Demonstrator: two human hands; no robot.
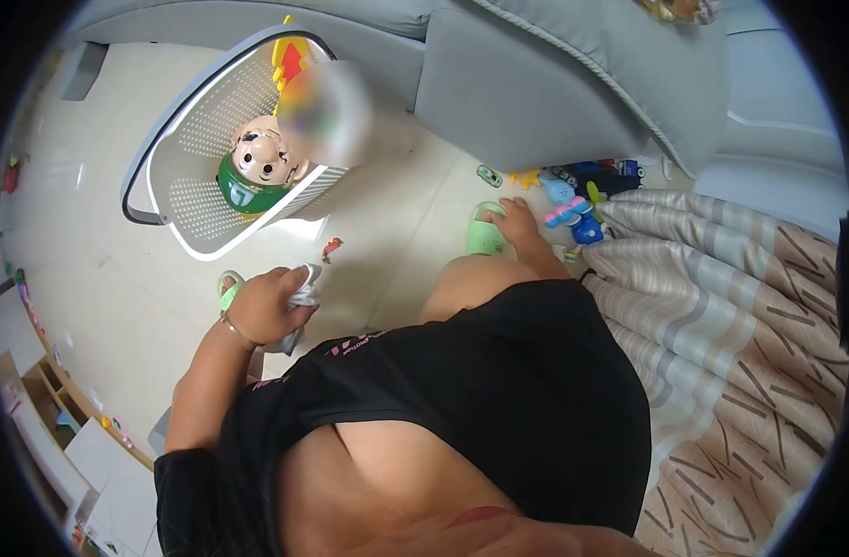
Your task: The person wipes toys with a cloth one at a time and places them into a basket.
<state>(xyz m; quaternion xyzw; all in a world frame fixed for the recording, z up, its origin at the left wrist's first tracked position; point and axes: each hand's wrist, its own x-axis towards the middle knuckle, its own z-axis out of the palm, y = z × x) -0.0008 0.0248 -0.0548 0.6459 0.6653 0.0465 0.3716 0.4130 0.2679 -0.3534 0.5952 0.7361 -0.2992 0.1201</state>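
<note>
Head view: one grey sofa [527, 93] stands beyond both hands; one striped curtain [712, 278] drapes right of the right hand [517, 219]. Ahead of the left hand [267, 308], one white perforated laundry basket [188, 209] holds one green-capped toy head [259, 167]. That hand's fingers clamp one white cloth [304, 290]. Two green slippers [485, 239] show, one beside each hand; I cannot tell the right hand's grip. One small red toy [332, 249] lies just beyond the left.

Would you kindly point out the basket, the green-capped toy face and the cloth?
Basket [205, 123], head view: perforated inner wall.
Toy face [257, 163], head view: pale middle.
Cloth [307, 290], head view: upper folds.
</note>
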